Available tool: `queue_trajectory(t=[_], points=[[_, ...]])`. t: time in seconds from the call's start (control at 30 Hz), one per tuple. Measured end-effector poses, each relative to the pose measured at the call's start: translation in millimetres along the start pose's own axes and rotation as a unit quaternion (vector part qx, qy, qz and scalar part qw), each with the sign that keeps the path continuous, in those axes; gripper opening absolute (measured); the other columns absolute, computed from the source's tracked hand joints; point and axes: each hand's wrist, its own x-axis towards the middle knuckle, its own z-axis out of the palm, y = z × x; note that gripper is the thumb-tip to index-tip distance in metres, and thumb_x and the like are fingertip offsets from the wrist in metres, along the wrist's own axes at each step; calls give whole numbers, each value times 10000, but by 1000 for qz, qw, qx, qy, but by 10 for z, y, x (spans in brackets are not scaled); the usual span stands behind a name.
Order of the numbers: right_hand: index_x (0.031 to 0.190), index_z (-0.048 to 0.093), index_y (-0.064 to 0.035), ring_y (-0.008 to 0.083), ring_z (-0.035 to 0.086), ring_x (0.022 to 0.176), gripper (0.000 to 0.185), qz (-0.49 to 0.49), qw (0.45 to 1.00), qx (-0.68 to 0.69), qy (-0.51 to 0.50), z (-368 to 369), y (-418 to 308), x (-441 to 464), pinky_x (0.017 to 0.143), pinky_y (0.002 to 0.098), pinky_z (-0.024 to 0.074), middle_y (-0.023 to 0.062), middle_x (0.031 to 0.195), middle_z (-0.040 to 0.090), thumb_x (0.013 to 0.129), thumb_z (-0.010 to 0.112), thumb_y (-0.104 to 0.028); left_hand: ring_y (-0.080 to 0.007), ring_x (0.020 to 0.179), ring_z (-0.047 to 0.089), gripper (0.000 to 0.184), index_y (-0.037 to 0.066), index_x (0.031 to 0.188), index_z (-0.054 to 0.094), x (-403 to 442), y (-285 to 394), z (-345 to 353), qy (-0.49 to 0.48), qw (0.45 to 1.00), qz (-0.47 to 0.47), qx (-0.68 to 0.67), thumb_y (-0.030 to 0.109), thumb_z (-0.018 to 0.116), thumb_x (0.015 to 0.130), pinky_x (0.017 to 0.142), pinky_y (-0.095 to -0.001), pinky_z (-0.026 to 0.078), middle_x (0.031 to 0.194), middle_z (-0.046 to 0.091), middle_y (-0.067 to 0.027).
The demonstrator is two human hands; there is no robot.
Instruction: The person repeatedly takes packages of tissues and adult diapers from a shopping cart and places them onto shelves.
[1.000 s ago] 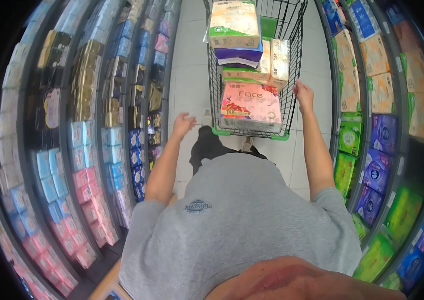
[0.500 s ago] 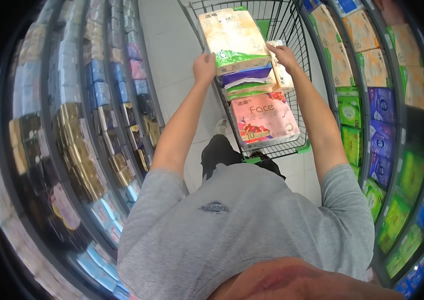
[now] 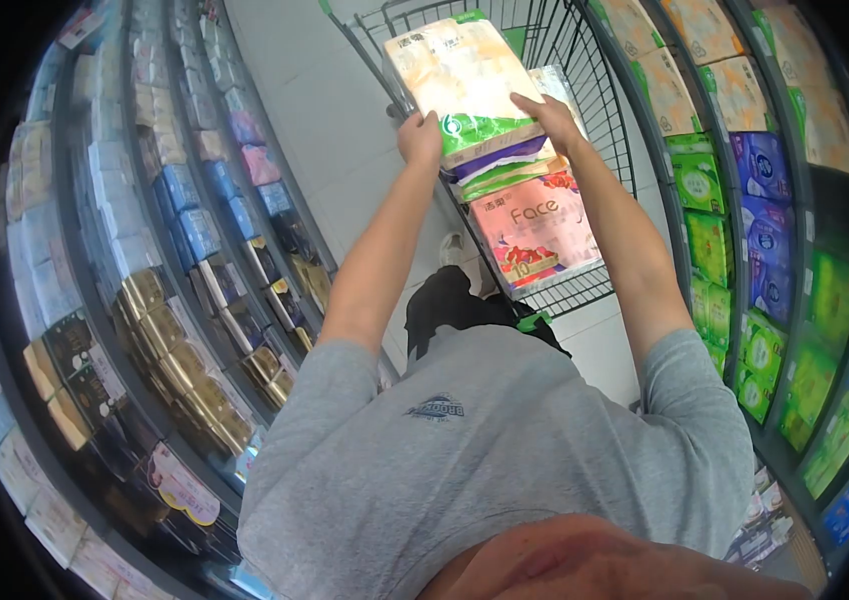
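A cream and green tissue pack (image 3: pixel 465 80) is at the top of a stack in the wire shopping cart (image 3: pixel 610 130). My left hand (image 3: pixel 420 138) grips its near left side, and my right hand (image 3: pixel 548 118) holds its right side, thumb and fingers on the wrapper. Beneath it shows a purple pack (image 3: pixel 501 158). Nearer to me in the cart lies a pink pack marked "Face" (image 3: pixel 537 230). Another pale pack (image 3: pixel 557 88) stands to the right, partly hidden by my right hand.
Shelves of packaged goods (image 3: pixel 180 215) line the left side. On the right, shelves hold orange packs (image 3: pixel 735 92), green packs (image 3: pixel 697 185) and purple packs (image 3: pixel 765 165). Pale floor tiles (image 3: pixel 295 95) show left of the cart.
Both hands came from apart, beside the cart, onto the top pack and now hold it. The view has turned, and the pack sits slightly tilted over the purple one.
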Motion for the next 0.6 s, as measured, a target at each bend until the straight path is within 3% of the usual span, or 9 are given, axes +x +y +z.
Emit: queue_trajectory(t=[0.07, 0.13, 0.17, 0.23, 0.27, 0.33, 0.43, 0.57, 0.6], points=[[1091, 612, 61, 202, 608, 915, 575, -2, 1000, 8, 4, -74, 98, -106, 789, 311, 471, 131, 1028, 637, 754, 759, -382, -175, 851, 603, 317, -58, 967, 646, -112, -85, 15, -14, 1000, 8, -1, 225, 653, 825, 756, -312, 453, 882, 651, -100], [1096, 608, 61, 199, 628, 879, 520, 8, 998, 60, 4, -133, 88, -379, 765, 302, 493, 136, 1019, 643, 765, 763, -310, -178, 919, 583, 297, -56, 947, 639, -297, -233, 66, 81, 994, 73, -5, 206, 689, 816, 799, -306, 452, 988, 625, -105], [1100, 605, 63, 198, 636, 867, 506, 10, 995, 99, 1, -170, 109, -483, 759, 299, 501, 139, 1016, 644, 767, 765, -284, -178, 919, 583, 297, -56, 947, 639, -385, -311, 61, 76, 994, 76, -6, 206, 689, 816, 799, -306, 452, 988, 625, -105], [1104, 600, 72, 199, 640, 862, 506, 6, 994, 106, 10, -240, 133, -716, 752, 299, 507, 143, 1016, 645, 767, 766, -268, -274, 1014, 564, 416, -10, 1081, 613, -603, -375, -1, 1, 989, 58, -138, 265, 721, 789, 855, -373, 453, 1142, 565, -155], [1108, 594, 80, 201, 644, 856, 507, 6, 993, 113, 14, -271, 156, -848, 746, 299, 513, 146, 1016, 647, 767, 766, -253, -274, 1014, 564, 416, -10, 1081, 613, -751, -367, -35, -6, 988, 62, -138, 265, 721, 789, 855, -373, 453, 1142, 565, -155], [1102, 588, 98, 193, 631, 901, 503, -9, 995, 98, 32, -322, 256, -1112, 775, 295, 497, 142, 1019, 649, 778, 754, -250, -245, 1057, 541, 482, -5, 1200, 541, -1146, -107, -145, -57, 958, -38, -279, 175, 728, 794, 869, -343, 452, 1194, 524, -176], [1097, 590, 100, 186, 621, 924, 485, -9, 987, 151, 56, -382, 391, -1622, 797, 286, 482, 137, 1022, 649, 788, 744, -240, -231, 1061, 544, 532, -20, 1255, 485, -1625, 98, -205, -90, 946, -46, -309, 95, 719, 791, 885, -314, 446, 1186, 531, -185], [1091, 594, 87, 173, 616, 910, 441, -9, 966, 226, 122, -592, 524, -2279, 812, 278, 468, 126, 1025, 650, 803, 730, -219, -230, 1056, 554, 547, -48, 1266, 451, -1869, 223, -66, -140, 926, -26, -349, 91, 706, 802, 889, -330, 448, 1169, 552, -177], [1091, 594, 87, 173, 616, 910, 441, -18, 966, 227, 121, -675, 589, -2400, 812, 278, 468, 126, 1025, 650, 803, 730, -219, -231, 1067, 551, 601, -62, 1297, 403, -1901, 265, -12, -236, 905, -31, -352, 93, 706, 803, 903, -338, 444, 1172, 552, -181]])
